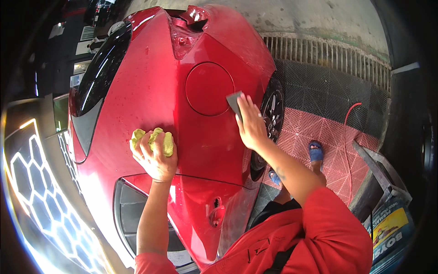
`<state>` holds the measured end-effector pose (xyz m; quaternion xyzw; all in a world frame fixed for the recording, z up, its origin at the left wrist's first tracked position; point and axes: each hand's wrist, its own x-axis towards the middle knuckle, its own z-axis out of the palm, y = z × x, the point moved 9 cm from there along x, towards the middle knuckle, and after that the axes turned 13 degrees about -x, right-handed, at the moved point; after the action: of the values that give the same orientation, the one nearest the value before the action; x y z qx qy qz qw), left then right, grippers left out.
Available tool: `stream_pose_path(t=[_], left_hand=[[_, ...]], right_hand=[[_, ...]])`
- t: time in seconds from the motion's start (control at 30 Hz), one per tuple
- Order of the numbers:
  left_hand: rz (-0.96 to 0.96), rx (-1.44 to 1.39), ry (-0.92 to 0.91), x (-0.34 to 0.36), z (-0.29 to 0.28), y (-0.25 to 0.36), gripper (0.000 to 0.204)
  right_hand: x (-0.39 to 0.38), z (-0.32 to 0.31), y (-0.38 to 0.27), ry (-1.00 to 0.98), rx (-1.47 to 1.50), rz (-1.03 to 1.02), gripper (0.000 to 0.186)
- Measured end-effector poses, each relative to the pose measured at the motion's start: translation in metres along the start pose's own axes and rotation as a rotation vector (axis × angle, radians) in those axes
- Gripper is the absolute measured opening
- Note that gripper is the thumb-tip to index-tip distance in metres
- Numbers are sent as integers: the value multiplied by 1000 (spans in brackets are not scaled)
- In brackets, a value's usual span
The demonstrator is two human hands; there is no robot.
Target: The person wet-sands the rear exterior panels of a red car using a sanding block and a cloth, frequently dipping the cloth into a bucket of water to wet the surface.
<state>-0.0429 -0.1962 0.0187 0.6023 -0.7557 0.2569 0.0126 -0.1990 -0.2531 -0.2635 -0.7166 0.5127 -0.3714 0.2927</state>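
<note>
My left hand (157, 162) grips a crumpled yellow-green cloth (138, 136) against the glossy red car body (137, 100). My right hand (252, 125) presses a flat dark grey pad (232, 98) on the paint at the right edge of the round fuel-filler flap (205, 89). A tail light (182, 41) is recessed in the bodywork near the top. The rear wheel (273, 107) sits just right of my right hand. Small droplets dot the paint left of the flap.
Pink and black grid floor tiles (301, 118) beside the car carry my sandaled feet and a red hose (348, 160). A drain grate (319, 48) runs along the back. A metal stand (374, 160) and a printed blue-yellow container (388, 228) are at lower right; hexagonal lights (41, 182) glow at left.
</note>
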Motion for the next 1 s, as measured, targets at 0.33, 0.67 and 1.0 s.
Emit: stream_pose_path(t=[0.33, 0.67, 1.0], left_hand=[[-26, -50, -39, 11, -1, 5, 44], [-19, -57, -31, 17, -4, 6, 43], [-27, -63, -32, 5, -4, 2, 45]], right_hand=[[126, -15, 2, 21, 186, -99, 63], [180, -39, -54, 109, 147, -215, 62], [83, -23, 85, -63, 254, 323, 75]])
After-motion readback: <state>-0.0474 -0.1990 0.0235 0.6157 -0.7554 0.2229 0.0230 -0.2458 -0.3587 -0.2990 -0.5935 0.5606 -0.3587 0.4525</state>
